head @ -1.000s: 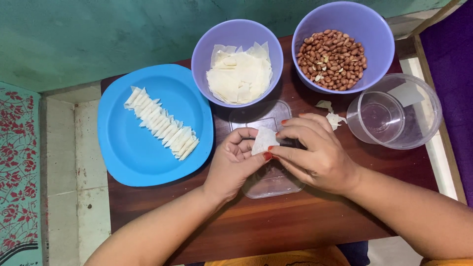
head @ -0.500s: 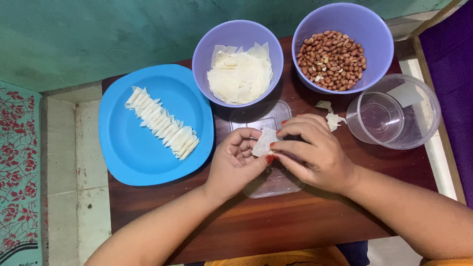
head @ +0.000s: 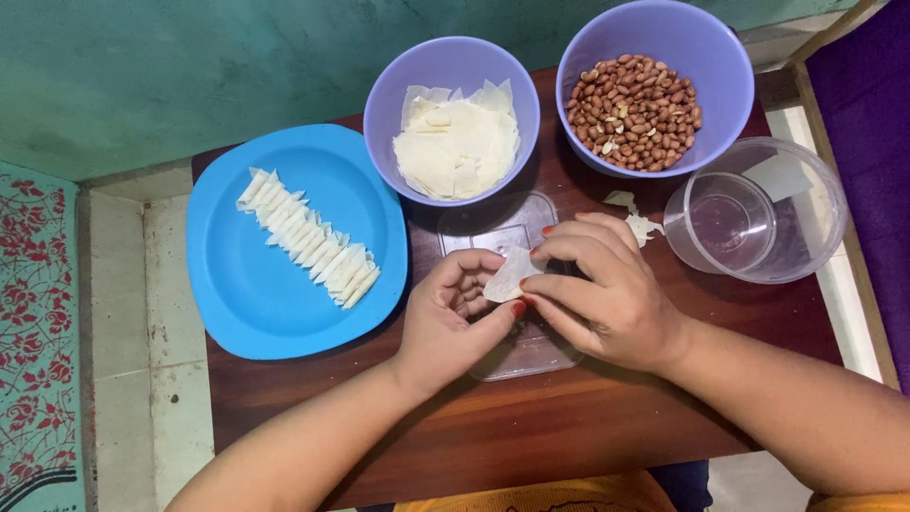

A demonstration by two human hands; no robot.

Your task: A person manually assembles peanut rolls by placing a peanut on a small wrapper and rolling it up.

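Note:
Both hands meet over the middle of a dark wooden table. My left hand and my right hand pinch one small white pastry sheet between their fingertips, above a clear plastic lid. A purple bowl just behind holds a stack of the same white sheets. To the left, a blue plate carries a diagonal row of several folded white wraps.
A second purple bowl at the back right is full of peanuts. A clear round container stands right of my hands, with white scraps beside it. A green wall runs behind, tiled floor on the left.
My fingers have shifted slightly on the sheet, turning it a little between both hands. Nothing else has moved.

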